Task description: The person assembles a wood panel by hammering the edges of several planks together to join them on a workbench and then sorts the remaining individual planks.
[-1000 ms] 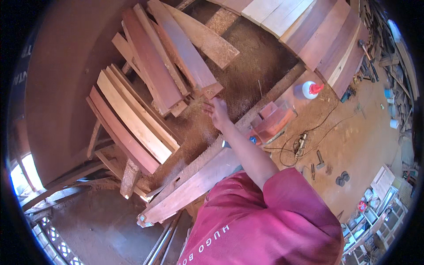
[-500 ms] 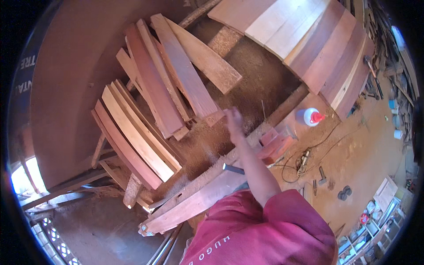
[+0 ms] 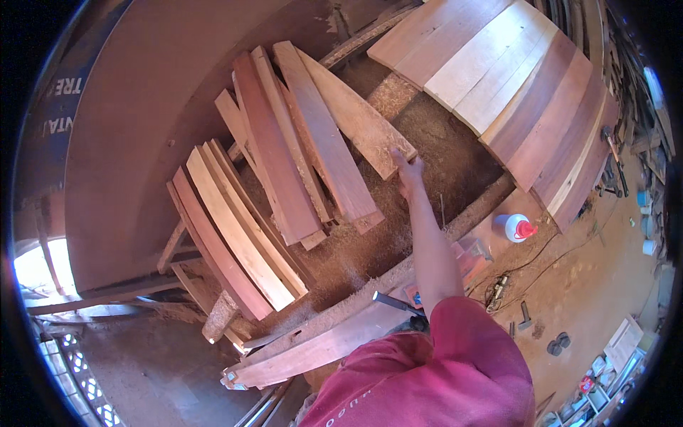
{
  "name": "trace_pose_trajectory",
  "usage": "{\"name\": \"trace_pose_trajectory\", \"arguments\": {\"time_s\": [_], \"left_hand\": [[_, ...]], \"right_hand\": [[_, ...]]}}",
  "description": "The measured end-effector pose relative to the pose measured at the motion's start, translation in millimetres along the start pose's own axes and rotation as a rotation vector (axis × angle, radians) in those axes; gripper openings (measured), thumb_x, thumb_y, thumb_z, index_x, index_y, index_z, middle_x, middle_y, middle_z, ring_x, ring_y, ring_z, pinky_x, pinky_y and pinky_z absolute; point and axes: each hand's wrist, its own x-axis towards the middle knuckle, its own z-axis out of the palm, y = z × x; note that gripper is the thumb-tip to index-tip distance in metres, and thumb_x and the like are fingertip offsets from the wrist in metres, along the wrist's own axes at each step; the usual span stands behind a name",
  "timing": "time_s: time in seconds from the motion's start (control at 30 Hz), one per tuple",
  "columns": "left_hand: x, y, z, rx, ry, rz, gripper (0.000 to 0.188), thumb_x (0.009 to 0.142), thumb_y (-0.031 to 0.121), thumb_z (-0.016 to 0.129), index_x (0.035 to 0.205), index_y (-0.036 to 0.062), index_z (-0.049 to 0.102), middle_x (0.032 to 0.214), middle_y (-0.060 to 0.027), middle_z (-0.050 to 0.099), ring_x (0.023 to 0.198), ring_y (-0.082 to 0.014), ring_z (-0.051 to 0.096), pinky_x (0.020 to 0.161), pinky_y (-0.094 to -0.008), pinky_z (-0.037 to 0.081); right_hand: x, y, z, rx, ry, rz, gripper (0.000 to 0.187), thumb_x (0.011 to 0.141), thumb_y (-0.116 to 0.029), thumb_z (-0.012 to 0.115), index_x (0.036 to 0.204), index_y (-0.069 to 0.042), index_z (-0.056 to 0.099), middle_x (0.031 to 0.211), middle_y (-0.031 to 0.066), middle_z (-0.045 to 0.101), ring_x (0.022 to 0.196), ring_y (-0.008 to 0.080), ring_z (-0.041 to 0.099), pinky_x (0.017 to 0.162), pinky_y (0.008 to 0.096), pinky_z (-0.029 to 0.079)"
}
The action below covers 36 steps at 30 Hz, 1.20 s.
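Note:
My right hand point(image 3: 409, 176) is closed round the near end of a light brown wooden board point(image 3: 356, 114), which widens in the middle and is dusted with sawdust. Left of it lie a brown-red board point(image 3: 329, 139) and a darker red board point(image 3: 274, 149), with other boards under and between them. My left hand is out of sight. A metal bar with a dark end point(image 3: 393, 300) sticks out by my waist, over a long curved timber point(image 3: 320, 345); what it belongs to is hidden.
Curved strips point(image 3: 238, 228) lie farther left. A panel of joined boards point(image 3: 491, 78) is at the far right. A glue bottle with a red cap point(image 3: 514, 228) stands near the bench edge. Cable point(image 3: 496, 292) and a metal square-like tool point(image 3: 525, 317) lie on the floor. Sawdust covers the middle.
My right hand has moved from beside the brown-red board's end, where it was blurred, to the light brown board, and has taken hold of its end. The whole view has shifted slightly.

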Motion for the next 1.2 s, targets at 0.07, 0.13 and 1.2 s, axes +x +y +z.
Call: {"name": "trace_pose_trajectory", "arguments": {"time_s": [0.07, 0.13, 1.2], "left_hand": [[3, 1, 0, -0.001, -0.009, 0.004, 0.03, 0.09, 0.023, 0.059, 0.107, -0.0003, 0.07, 0.144, -0.0158, 0.036, 0.133, -0.0276, 0.034, 0.106, -0.0417, 0.033], [2, 0, -2, -0.007, 0.002, 0.003, 0.031, 0.09, 0.023, 0.058, 0.107, -0.0003, 0.07, 0.145, -0.0158, 0.035, 0.134, -0.0278, 0.033, 0.107, -0.0419, 0.032], [-67, -46, -2, -0.048, -0.099, 0.213, 0.032, 0.088, 0.018, 0.053, 0.109, 0.0014, 0.069, 0.157, -0.0167, 0.028, 0.145, -0.0306, 0.025, 0.116, -0.0442, 0.024]], "right_hand": [[-5, -14, 4, -0.332, -0.063, -0.409, 0.044, 0.081, -0.023, 0.082, 0.116, -0.005, 0.063, 0.113, 0.0072, 0.069, 0.102, 0.0184, 0.066, 0.083, 0.0367, 0.054], [-39, -38, 26, -0.588, -0.077, -0.545, 0.043, 0.08, -0.018, 0.081, 0.118, -0.008, 0.064, 0.117, 0.0075, 0.068, 0.107, 0.0194, 0.065, 0.088, 0.0386, 0.052], [5, -9, -95, -1.381, 0.147, -0.729, 0.067, 0.081, -0.021, 0.077, 0.139, -0.008, 0.047, 0.136, 0.021, 0.051, 0.121, 0.034, 0.053, 0.105, 0.0423, 0.041]]}}
